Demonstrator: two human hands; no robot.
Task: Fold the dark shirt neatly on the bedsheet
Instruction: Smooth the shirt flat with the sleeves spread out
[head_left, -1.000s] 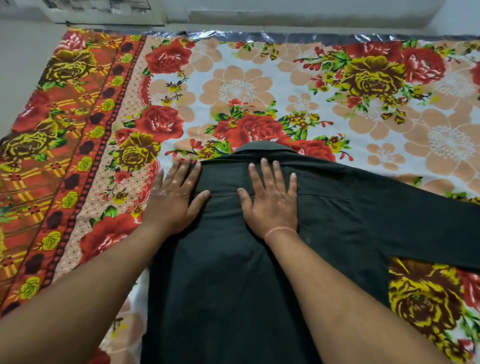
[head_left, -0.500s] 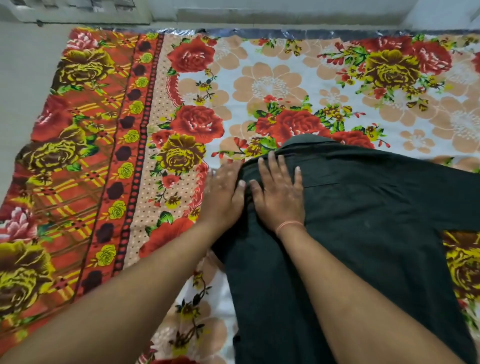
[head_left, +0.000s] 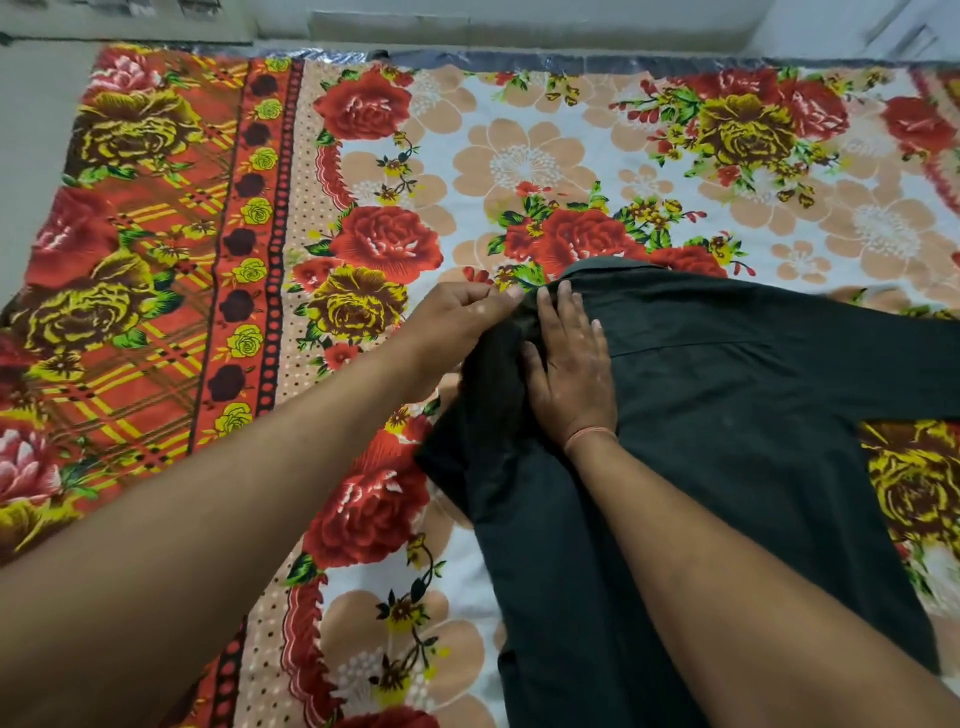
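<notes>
Right of centre, running to the bottom edge: the shirt (head_left: 727, 415), dark, spread back-up on the bedsheet (head_left: 519, 166).
Collar: at the top of the shirt, just right of mid-frame, pointing to the far edge of the sheet.
Right-hand sleeve: stretched flat toward the right edge of the frame.
Left shoulder: gathered and bunched, with a flap of cloth hanging down at lower left of the bunch.
Left hand (head_left: 457, 322): reaches in from the lower left; fingertips pinched together on the shirt's edge just below the collar.
Right hand (head_left: 571, 374): lies flat, palm down, fingers spread, pressing the cloth just beside the bunch; it clamps nothing.
Hands together: touching or nearly so at the fingertips, close to the collar.
Band (head_left: 589, 436): thin, orange, around the right wrist.
Bedsheet: floral, red and yellow roses on white at centre and right, a red checked border with dots along the left.
Floor (head_left: 31, 156): pale, at upper left and along the top edge.
</notes>
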